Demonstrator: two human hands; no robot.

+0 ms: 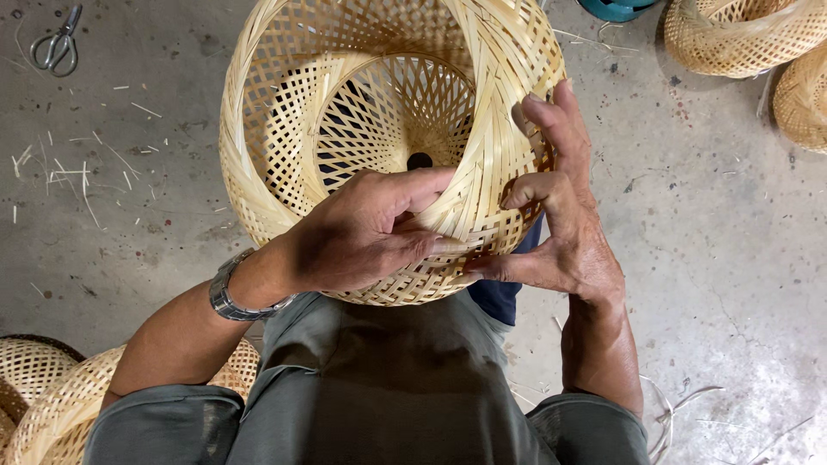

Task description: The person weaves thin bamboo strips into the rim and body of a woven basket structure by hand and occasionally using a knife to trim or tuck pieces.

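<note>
A pale woven bamboo basket, open lattice inside with a dense banded rim, rests tilted on my lap with its opening facing me. My left hand, a metal watch on its wrist, grips the near rim, with the thumb lying along the rim strips. My right hand presses against the rim's right side, fingers curled on the weave and thumb pointing toward the left hand. Both hands pinch the same stretch of rim strips at the basket's lower edge.
Scissors lie on the concrete floor at the top left among bamboo slivers. Other woven baskets sit at the top right and bottom left. A teal object shows at the top edge.
</note>
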